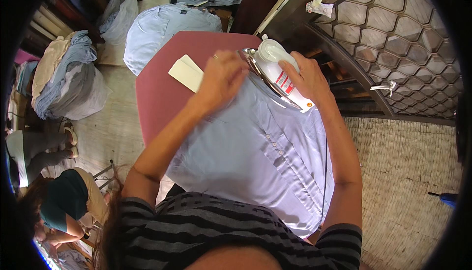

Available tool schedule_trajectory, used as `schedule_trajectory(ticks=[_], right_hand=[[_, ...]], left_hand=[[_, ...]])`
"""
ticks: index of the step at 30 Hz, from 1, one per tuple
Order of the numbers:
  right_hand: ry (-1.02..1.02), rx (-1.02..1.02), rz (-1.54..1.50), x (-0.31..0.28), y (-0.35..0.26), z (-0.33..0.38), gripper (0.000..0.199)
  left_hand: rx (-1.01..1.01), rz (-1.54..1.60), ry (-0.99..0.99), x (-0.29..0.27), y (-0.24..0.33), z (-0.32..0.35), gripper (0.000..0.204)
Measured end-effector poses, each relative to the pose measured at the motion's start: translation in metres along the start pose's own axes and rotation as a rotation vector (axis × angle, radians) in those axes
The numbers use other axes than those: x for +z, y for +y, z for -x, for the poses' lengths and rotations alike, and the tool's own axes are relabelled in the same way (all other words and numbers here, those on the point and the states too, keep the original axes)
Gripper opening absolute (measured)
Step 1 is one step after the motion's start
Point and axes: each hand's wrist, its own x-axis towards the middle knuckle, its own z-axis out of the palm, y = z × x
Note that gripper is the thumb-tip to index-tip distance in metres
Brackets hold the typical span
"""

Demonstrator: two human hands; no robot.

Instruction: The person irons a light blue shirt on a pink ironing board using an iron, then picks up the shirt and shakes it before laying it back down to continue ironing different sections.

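In the head view, I'm watching someone at a padded, mauve surface (157, 90), a pale blue shirt (236, 132) spread over its nearer part. The cloth reaches close to the person's body, and its button strip runs slantwise; I'd say it lies opened out like that so a broad stretch is within reach at once.

The white iron (278, 66) is at the far right of the surface, by the shirt's upper edge. The right grip (309, 81) is closed around its handle, thumb on the near side, probably because one firm hold there steers the whole weight. The iron looks tilted, its metal edge turned leftward; whether it touches the cloth I can't tell. Its dark cord (324, 181) seems to run down the right side, which likely keeps it out of the way.

The left grip (223, 81) is just left of the iron, blurred, so I can't tell whether its fingers pinch anything. Near it lies a cream card (184, 72), flat on bare padding, perhaps set aside from the cloth.
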Motion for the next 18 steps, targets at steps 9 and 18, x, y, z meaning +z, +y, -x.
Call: schedule_trajectory(ticks=[9, 18], right_hand=[[0.023, -0.145, 0.009, 0.003, 0.012, -0.001, 0.040], [0.024, -0.089, -0.044, 0.013, 0.008, 0.010, 0.047]], left_hand=[[0.024, -0.007, -0.140, 0.053, 0.054, 0.090, 0.019], [0.034, -0.070, -0.057, 0.051, 0.050, 0.090, 0.015]])
